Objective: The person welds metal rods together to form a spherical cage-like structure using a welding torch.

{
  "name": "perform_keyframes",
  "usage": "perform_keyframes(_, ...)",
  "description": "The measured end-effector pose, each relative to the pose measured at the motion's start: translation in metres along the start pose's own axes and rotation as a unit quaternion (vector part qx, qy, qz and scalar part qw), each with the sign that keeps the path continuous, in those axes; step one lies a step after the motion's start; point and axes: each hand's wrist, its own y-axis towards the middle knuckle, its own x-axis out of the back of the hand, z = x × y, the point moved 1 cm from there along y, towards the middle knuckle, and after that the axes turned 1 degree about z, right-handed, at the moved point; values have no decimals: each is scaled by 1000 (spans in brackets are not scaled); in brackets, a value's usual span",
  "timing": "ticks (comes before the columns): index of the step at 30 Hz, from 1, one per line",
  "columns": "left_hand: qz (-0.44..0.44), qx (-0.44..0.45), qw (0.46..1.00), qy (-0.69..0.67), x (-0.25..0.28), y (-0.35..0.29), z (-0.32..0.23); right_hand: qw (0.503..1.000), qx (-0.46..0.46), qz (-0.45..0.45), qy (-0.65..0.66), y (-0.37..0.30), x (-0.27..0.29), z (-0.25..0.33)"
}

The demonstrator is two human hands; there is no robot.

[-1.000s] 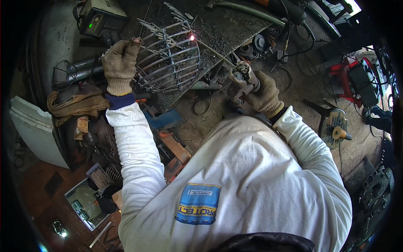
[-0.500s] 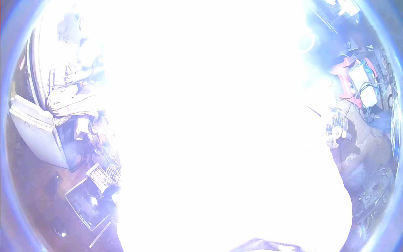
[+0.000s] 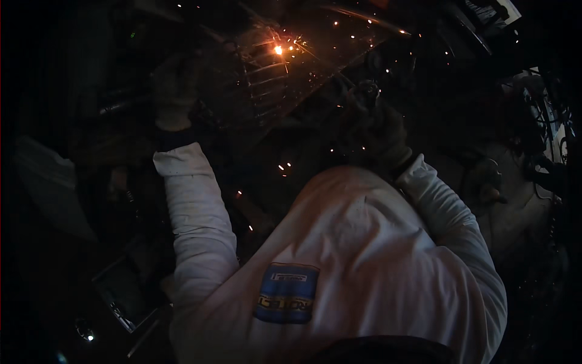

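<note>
Saw a barred metal frame (image 3: 267, 81) on the worktop (image 3: 348, 51), between left hand (image 3: 174, 91) and right hand (image 3: 386, 128): dark curved bars, orange-lit near a fiery spot (image 3: 278, 50) among sparks (image 3: 297, 43). Found the right fingers clamped around a welding holder (image 3: 366, 92); could not tell the left fingers' state. Noted the worktop's dim slanting edge, then a near-black room, paler at upper right.

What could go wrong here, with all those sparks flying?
Sparks are scattered around the right hand, which grips a holder; some are near the white shirt and could scorch it. The left hand is close to the grate, whose bars might be hot near the glow. The view is very dark, so a slip might go unseen.
</note>
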Motion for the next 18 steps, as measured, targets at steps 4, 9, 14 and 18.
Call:
perform_keyframes(4, 115, 206, 967, -93, 9, 20, -12, 990, 51, 10, -131, 3, 1, 4)
perform_keyframes(9, 93, 257, 940, -205, 4, 14, -10, 984, -26, 76, -156, 3, 4, 12)
perform_keyframes(14, 88, 300, 917, -247, -10, 2, -3, 984, 0, 76, -159, 0, 6, 5)
perform_keyframes(18, 95, 284, 917, -262, -5, 32, -26, 972, 21, 85, -218, 3, 14, 7)
